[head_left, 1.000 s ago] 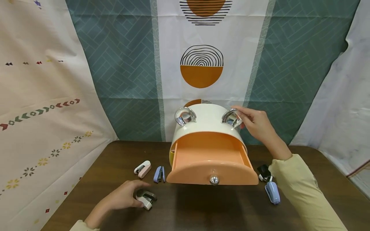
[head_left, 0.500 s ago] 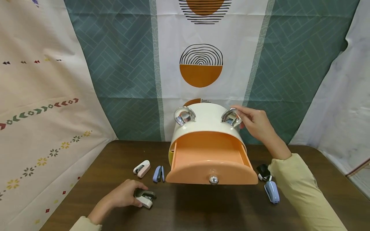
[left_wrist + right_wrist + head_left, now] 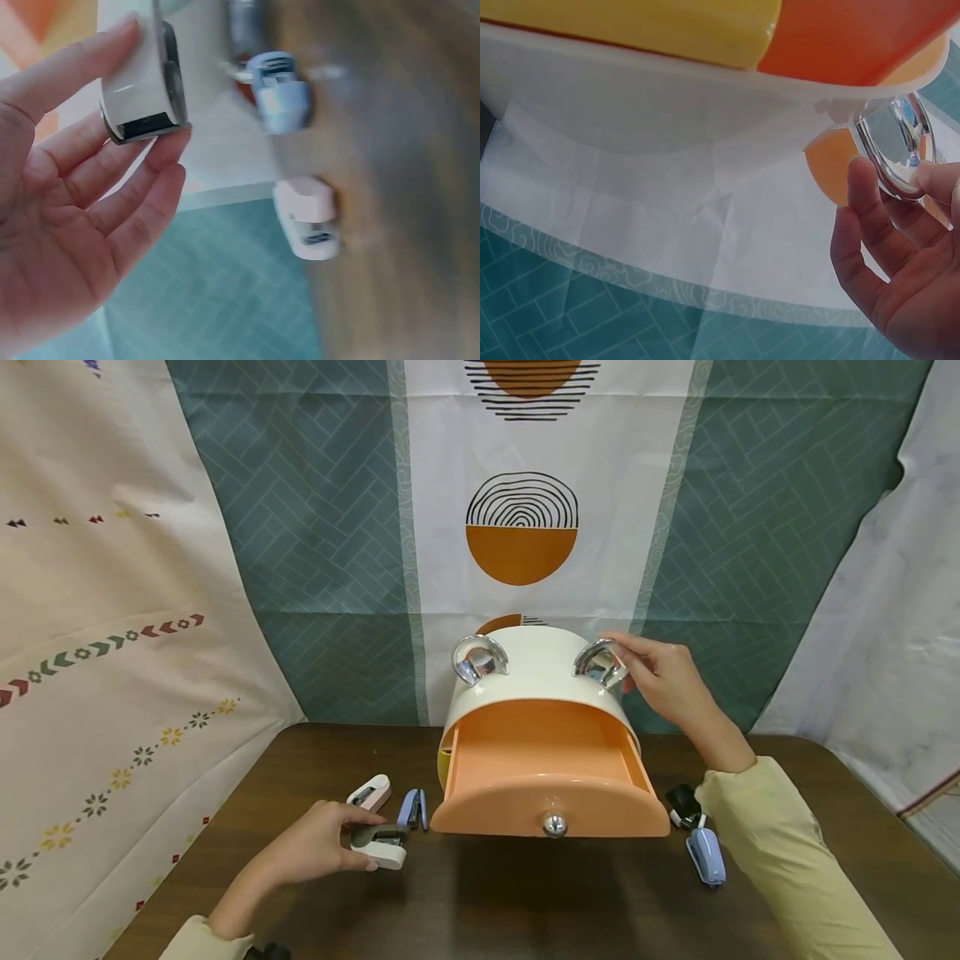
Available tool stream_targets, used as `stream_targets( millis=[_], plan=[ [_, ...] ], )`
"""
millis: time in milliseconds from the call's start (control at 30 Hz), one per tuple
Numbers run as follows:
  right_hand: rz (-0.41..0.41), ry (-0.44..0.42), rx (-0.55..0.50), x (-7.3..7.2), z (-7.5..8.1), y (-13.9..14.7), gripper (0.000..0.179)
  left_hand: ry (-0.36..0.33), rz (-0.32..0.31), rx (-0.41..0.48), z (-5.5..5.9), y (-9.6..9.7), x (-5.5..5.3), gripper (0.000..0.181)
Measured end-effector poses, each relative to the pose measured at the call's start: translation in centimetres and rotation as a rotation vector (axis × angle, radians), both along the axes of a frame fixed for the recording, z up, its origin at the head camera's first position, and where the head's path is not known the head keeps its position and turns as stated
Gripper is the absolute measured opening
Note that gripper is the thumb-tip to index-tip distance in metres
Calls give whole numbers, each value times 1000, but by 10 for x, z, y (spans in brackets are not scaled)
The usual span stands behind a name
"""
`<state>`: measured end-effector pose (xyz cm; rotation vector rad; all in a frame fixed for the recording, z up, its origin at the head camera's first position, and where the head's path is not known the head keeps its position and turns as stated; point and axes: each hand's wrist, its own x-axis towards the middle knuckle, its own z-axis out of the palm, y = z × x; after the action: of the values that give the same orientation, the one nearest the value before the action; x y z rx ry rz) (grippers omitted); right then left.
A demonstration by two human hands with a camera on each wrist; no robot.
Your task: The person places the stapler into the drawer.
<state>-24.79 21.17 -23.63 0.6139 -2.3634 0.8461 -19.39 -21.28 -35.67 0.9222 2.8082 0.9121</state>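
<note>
Take the cream drawer unit (image 3: 543, 672) with its orange drawer (image 3: 495, 810) pulled out as your landmark. Your left hand (image 3: 324, 841) is in front of it and to its left, with the white-and-grey stapler (image 3: 384, 856) pinched between thumb and fingers; the left-wrist view bears this out. The stapler is near the drawer's left corner but apart from it, and it seems to be off the table (image 3: 457, 922). Your right hand (image 3: 660, 685) is at the drawer unit's upper right, thumb and fingers pinching the chrome ear (image 3: 588, 653) there.

To the drawer unit's left lie a pink-and-white stapler (image 3: 373, 792), partly behind your left hand, and a lavender-blue stapler (image 3: 411, 810) closer in. To its right, by your sleeve, are a light-blue stapler (image 3: 707, 857) and a black-and-white item (image 3: 682, 802) too covered to identify.

I'd judge the step in hand to be carrying the stapler with your left while your right steadies the drawer unit. The next move calls for a firm pinch, room past the lavender-blue stapler and the drawer's corner, and no tug on the ear.
</note>
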Motion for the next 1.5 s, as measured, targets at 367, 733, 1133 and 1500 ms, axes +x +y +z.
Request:
stream_targets(
  millis=[367,733,1133,1500],
  plan=[
    [-13,-4,12,-1,1,2,31,180,50,186,50,15,9,44],
    [-6,-10,14,0,-1,2,31,272,106,352,83,52,11,42],
    [-4,-14,24,1,-1,2,32,239,-2,405,94,106,2,42],
    [3,-28,22,1,-1,1,33,282,-72,163,97,137,-6,40]
  ],
)
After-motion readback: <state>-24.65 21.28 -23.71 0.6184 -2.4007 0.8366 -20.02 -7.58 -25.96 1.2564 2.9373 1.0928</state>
